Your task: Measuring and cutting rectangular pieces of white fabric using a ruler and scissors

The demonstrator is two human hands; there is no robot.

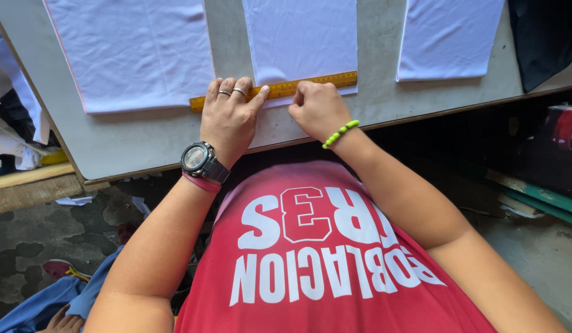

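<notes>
Right, looking down from the head cam: my left hand (229,118) lies flat on a yellow ruler (280,89), fingers (259,97) spread out and released, pressing it down rather than gripping, w/ the index tip on the ruler's top face. Two rings on that hand, plus a dark wristwatch (200,160) and a pink band at the wrist. My right hand (317,108) is just beside it, clenched into a loose fist w/ knuckles touching the ruler's near edge; can't tell whether there's a pencil or chalk inside, too hidden. Green bead bracelet (340,133) on the right wrist. The ruler runs slightly tilted, left end lower, across the near hem of the middle white fabric piece (301,37), near the front edge of the grey tabletop (150,145); its left end sticks out past the cloth onto bare tabletop. A bigger white fabric panel (132,52) lies to the left, apart from the middle one, and a third white piece (449,37) to the right, well apart. Dark cloth (545,37) at the far right corner. Below the hands, a red shirt (323,265) w/ white lettering fills the bottom of the view.
</notes>
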